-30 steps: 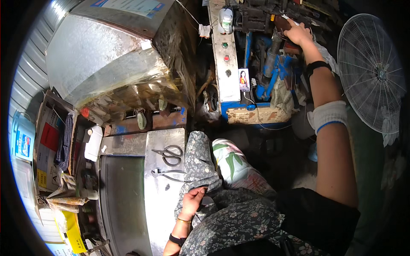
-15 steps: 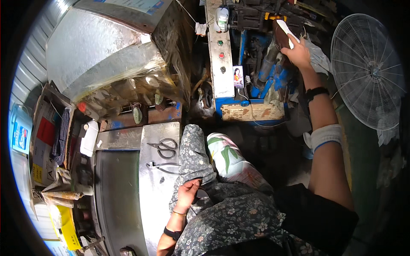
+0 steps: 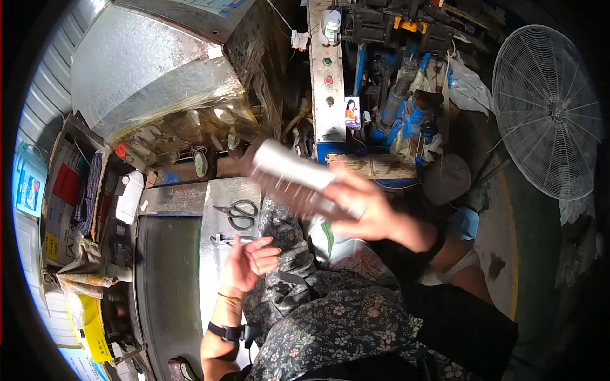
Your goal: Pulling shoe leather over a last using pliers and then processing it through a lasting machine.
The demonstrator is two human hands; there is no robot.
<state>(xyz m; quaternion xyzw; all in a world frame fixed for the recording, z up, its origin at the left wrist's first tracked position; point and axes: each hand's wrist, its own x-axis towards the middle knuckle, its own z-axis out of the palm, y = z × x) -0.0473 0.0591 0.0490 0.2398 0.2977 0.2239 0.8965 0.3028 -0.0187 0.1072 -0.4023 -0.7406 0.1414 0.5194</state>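
Smeared by motion, a brown shoe upper [image 3: 289,171] with a white underside is gripped by my right hand [image 3: 368,206] in front of my lap, heel end toward the palm as far as the blur shows. My left hand [image 3: 248,263] is open, palm up and fingers spread, holding nothing. It hovers beside my left thigh, close to a pair of pliers [image 3: 220,239] on the metal bench top [image 3: 216,273]. Black-handled scissors [image 3: 238,214] lie just beyond the pliers. A floral apron [image 3: 343,317] covers my lap.
Ahead stands a blue machine [image 3: 403,108] with a white button panel [image 3: 327,95]. A large fan [image 3: 553,108] is at the right. At the left are a dark conveyor belt [image 3: 168,279] and a metal hood [image 3: 152,70] above shoes [image 3: 201,162]. A blue container [image 3: 466,223] sits low at right.
My right hand has brought the shoe upper from the machine at the far right back over my lap. My left hand has moved left from my lap and opened from a pinch.
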